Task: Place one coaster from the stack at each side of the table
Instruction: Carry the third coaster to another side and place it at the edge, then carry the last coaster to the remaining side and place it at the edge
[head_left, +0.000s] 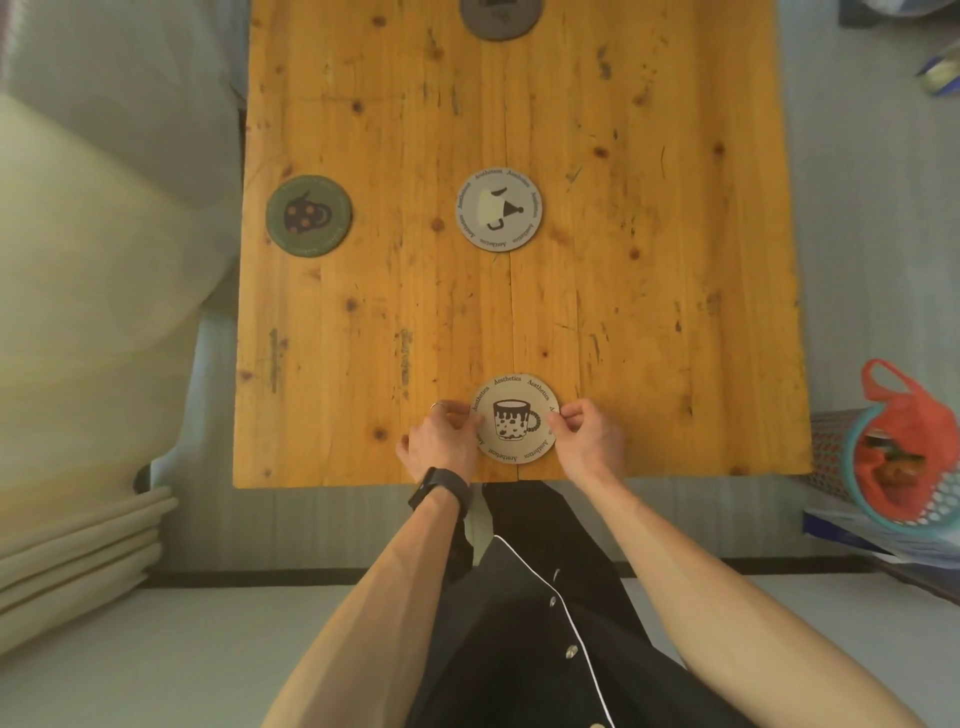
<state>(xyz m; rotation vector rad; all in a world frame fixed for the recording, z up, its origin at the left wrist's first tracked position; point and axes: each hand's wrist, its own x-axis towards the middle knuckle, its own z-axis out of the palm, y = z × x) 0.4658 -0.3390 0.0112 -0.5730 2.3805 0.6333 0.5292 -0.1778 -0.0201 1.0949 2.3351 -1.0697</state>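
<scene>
Down at the near edge of the wooden table (649, 312), both hands pinch a pale coaster with a spotted mug (515, 417): the left hand (441, 441), a black watch (441, 488) on its wrist, grips the left rim, and the right hand (589, 434) grips the right rim with curled fingers. Whether it lies flat on the wood is unclear. Elsewhere sit a grey coaster (500, 209) at the middle, a green coaster (308, 215) by the left edge, and a dark coaster (501, 18) at the far end, cut off.

The person wore a black watch (440, 490) at seven o'clock, a ring (439, 405), and black white-piped clothing (530, 649) with pale buttons.
</scene>
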